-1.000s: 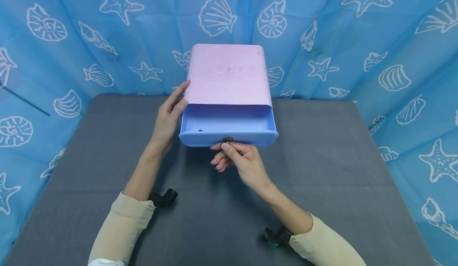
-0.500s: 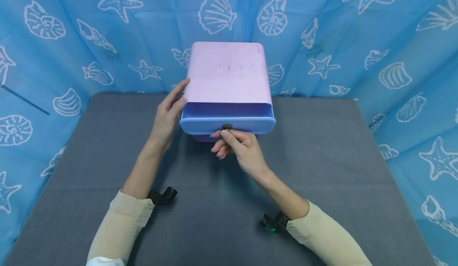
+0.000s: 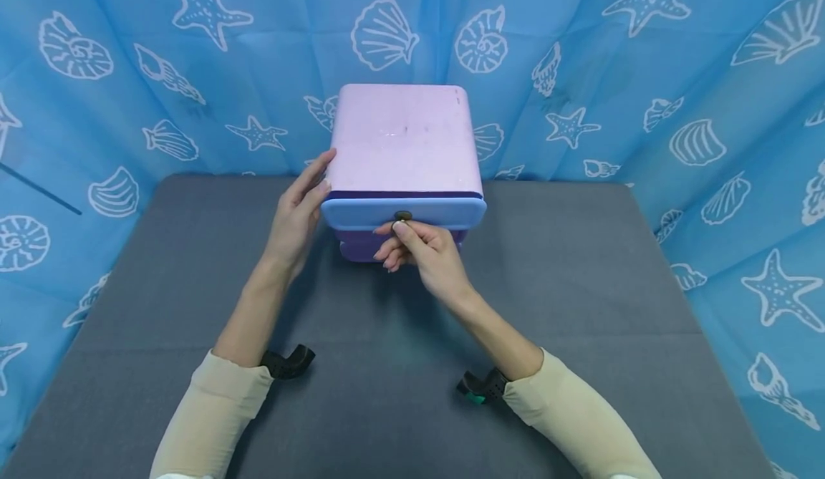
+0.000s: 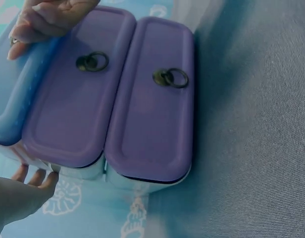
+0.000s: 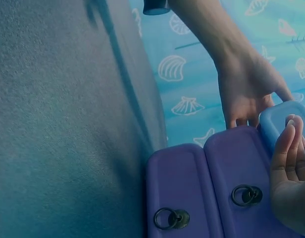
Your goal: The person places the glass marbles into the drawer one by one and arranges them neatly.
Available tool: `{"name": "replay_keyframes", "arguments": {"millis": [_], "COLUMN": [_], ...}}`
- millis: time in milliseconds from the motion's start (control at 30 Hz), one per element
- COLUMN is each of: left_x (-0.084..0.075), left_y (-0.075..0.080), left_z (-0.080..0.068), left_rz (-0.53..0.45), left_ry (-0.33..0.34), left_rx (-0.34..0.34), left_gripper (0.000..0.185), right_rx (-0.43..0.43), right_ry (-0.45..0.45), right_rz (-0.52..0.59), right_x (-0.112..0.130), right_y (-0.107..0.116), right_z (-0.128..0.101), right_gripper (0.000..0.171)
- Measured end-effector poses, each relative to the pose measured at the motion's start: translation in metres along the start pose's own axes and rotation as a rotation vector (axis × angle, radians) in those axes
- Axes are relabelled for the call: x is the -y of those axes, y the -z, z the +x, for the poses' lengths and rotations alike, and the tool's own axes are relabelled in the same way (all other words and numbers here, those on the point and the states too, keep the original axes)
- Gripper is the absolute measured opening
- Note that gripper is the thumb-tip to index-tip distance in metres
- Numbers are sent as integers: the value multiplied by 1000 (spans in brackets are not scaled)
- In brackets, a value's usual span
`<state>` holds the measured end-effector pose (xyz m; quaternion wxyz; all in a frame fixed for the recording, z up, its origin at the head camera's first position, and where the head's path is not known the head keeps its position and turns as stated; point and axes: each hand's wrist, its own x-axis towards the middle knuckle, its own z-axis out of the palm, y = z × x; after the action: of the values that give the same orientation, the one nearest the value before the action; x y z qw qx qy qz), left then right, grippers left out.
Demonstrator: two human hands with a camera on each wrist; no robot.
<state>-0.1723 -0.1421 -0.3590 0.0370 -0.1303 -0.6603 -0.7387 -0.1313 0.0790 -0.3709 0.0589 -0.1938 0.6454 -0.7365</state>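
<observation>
A pink drawer cabinet (image 3: pixel 402 139) stands at the far middle of the grey table. Its top drawer (image 3: pixel 445 213) is blue and sits almost flush with the cabinet. My right hand (image 3: pixel 419 250) pinches the small ring knob (image 3: pixel 402 215) of that drawer, thumb on top and fingers curled beneath. My left hand (image 3: pixel 296 214) lies flat against the cabinet's left side with straight fingers. Below the blue drawer are two purple drawers (image 4: pixel 68 114) (image 4: pixel 152 124), both closed, each with a metal ring pull (image 4: pixel 92 62) (image 4: pixel 171 78). The right wrist view shows the same purple drawer fronts (image 5: pixel 175 188) and my left hand (image 5: pixel 246 94).
The grey cloth table (image 3: pixel 580 286) spreads out around the cabinet. A blue curtain (image 3: pixel 644 71) printed with shells and starfish encloses the table at the back and both sides. Black camera mounts (image 3: pixel 286 361) sit on my wrists.
My right hand has pushed the blue drawer back into the cabinet, from well open to almost closed. The left hand has stayed on the cabinet's side.
</observation>
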Motion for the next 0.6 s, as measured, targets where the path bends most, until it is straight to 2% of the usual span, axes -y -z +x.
{"name": "replay_keyframes", "arguments": {"millis": [267, 600], "left_x": [-2, 1], "left_y": [-2, 0], "left_z": [1, 0], "left_rz": [5, -18], "left_ry": [20, -4], "left_rx": [-14, -9], "left_gripper": [49, 49], "right_rx": [-21, -27], "right_ry": [-30, -31], "right_rz": [-16, 0], "right_x": [2, 1], "right_y": [1, 1], "right_z": [7, 13], "right_gripper": [39, 40]}}
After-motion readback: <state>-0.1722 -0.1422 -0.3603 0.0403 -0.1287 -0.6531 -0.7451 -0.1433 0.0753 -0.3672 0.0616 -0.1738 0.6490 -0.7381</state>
